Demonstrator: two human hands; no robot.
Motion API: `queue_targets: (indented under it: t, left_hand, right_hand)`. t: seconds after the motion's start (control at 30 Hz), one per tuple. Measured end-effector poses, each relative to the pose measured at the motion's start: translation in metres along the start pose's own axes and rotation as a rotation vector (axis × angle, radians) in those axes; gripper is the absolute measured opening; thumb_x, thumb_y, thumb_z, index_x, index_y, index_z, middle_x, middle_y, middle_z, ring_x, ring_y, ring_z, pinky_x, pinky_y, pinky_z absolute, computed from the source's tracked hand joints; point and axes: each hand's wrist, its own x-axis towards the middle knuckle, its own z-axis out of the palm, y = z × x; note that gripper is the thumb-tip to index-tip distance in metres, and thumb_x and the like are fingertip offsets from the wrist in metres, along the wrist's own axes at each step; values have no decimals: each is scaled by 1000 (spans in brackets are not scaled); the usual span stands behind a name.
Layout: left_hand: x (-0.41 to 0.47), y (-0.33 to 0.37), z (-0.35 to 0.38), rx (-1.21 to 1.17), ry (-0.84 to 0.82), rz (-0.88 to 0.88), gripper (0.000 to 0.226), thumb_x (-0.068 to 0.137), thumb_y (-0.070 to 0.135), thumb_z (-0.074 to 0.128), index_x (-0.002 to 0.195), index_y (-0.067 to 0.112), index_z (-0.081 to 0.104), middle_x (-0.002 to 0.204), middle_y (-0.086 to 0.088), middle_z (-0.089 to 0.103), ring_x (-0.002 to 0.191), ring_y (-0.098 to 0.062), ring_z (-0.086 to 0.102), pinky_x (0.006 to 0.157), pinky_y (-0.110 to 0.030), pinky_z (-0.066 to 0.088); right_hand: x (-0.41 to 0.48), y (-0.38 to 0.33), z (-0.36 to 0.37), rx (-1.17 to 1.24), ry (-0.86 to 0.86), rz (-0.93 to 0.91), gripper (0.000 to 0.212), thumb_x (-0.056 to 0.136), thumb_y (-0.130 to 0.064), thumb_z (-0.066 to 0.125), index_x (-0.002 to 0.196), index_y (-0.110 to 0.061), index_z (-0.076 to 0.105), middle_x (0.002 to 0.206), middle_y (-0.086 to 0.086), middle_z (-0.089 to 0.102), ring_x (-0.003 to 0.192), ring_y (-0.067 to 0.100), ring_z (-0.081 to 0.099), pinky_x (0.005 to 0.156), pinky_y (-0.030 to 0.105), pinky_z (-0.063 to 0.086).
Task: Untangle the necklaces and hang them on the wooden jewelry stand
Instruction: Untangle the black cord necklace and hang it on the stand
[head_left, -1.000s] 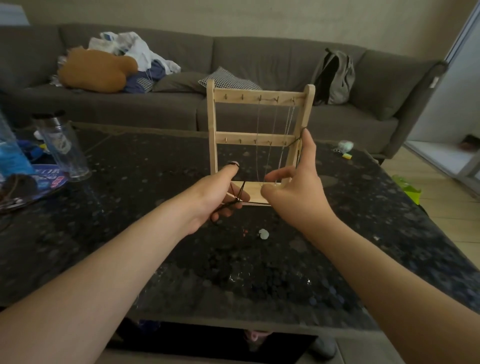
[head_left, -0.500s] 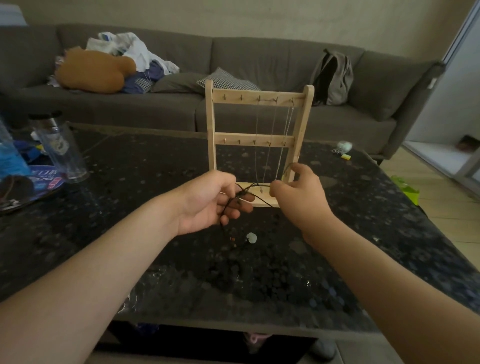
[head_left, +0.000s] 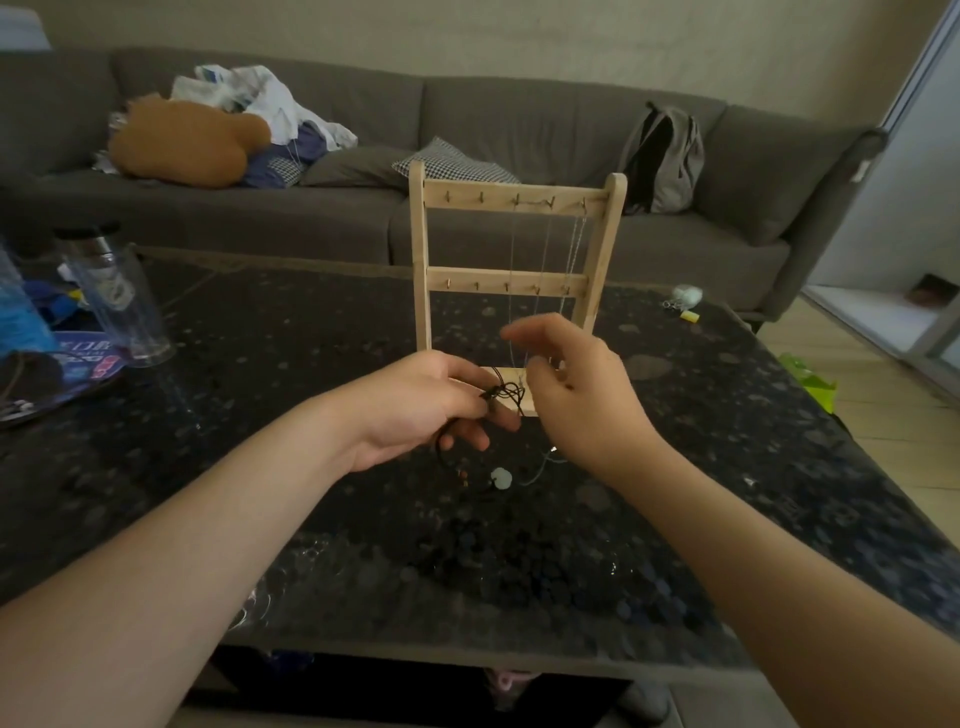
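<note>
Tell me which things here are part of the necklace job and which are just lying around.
Job: wooden jewelry stand, hung chains, black cord necklace in left hand, pale pendant.
Lying about: clear tumbler, backpack, orange cushion, checked pillow.

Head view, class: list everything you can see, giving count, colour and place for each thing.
table: 1, dark speckled, foreground
wooden jewelry stand: 1, pale wood, upright at table centre
chain necklaces: about three, silvery, hanging from top-rail hooks
black cord necklace: 1, black, tangled, before the stand's base
pendant: 1, pale, on table below the hands
tumbler: 1, clear, table left
sofa: 1, grey, behind table
backpack: 1, grey, sofa right
plush cushion: 1, orange-brown, sofa left
left hand: 1, grips the cord
right hand: 1, before stand base, blurred, grip unclear
</note>
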Motion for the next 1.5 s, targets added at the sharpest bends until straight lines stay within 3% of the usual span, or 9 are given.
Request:
queue_targets:
  t: [0.17, 0.3, 0.4, 0.57, 0.77, 1.0, 1.17, 1.33, 1.5]
  left_hand:
    - [-5, 2, -1, 41, -26, 5, 35, 104, 3, 62, 136, 12, 50, 105, -8, 84, 84, -19, 75, 73, -36, 45]
    - [-6, 4, -3, 102, 7, 24, 32, 104, 4, 61, 134, 12, 52, 105, -7, 84, 86, -20, 71, 75, -36, 46]
    - [-5, 2, -3, 113, 23, 28, 26, 104, 4, 59, 130, 9, 57, 103, -8, 84, 82, -19, 67, 74, -37, 46]
    - [1, -1, 0, 75, 142, 50, 16, 105, 14, 60, 117, 8, 70, 79, -2, 73, 72, -16, 57, 68, -31, 47]
    - [2, -3, -1, 140, 214, 131, 16, 103, 11, 68, 118, 16, 67, 91, -8, 82, 71, -13, 65, 71, -31, 54]
    - [2, -4, 2, 297, 268, 206, 7, 105, 14, 63, 111, 16, 67, 88, 2, 84, 76, -18, 80, 81, -39, 65]
    - [5, -5, -2, 200, 315, 174, 8, 103, 15, 67, 106, 17, 73, 88, -2, 82, 71, -15, 73, 76, -33, 60]
    - [4, -5, -3, 97, 229, 139, 10, 104, 14, 69, 110, 15, 77, 94, -6, 81, 74, -12, 70, 76, -31, 57]
    - [4, -7, -4, 158, 191, 200, 15, 102, 15, 73, 117, 14, 71, 97, -6, 83, 84, -19, 77, 85, -39, 62]
  right_hand:
    - [0, 2, 2, 161, -184, -47, 33, 101, -3, 60, 118, -27, 73, 110, -11, 76, 86, 5, 75, 70, 20, 59]
    - [3, 7, -2, 94, -218, -63, 29, 101, -9, 65, 119, -30, 75, 90, -6, 81, 85, 8, 76, 78, 23, 61]
    - [3, 10, -4, 56, -203, -72, 29, 100, -8, 67, 115, -31, 78, 82, -8, 77, 78, 13, 72, 69, 24, 60]
    - [5, 13, -2, 86, -117, -24, 21, 99, -9, 73, 111, -25, 79, 89, -8, 78, 82, 7, 75, 73, 21, 60]
    - [1, 7, -2, 299, -35, 147, 18, 92, -8, 82, 101, -23, 79, 89, -4, 81, 81, 9, 80, 82, 29, 65]
    - [0, 3, -1, 422, 88, 273, 22, 92, -1, 75, 96, -22, 80, 87, 1, 80, 79, 6, 78, 73, 20, 56]
    - [3, 3, 0, 205, 43, 379, 16, 100, -22, 70, 92, -23, 83, 84, -4, 76, 78, 7, 68, 60, 18, 49]
    - [4, 6, 2, 72, 52, 306, 21, 99, -27, 68, 86, -19, 82, 77, 2, 74, 59, 3, 62, 43, 5, 40]
    - [4, 6, 1, 119, -51, 170, 16, 101, -29, 69, 96, -28, 84, 74, -14, 74, 65, -4, 64, 58, 12, 44]
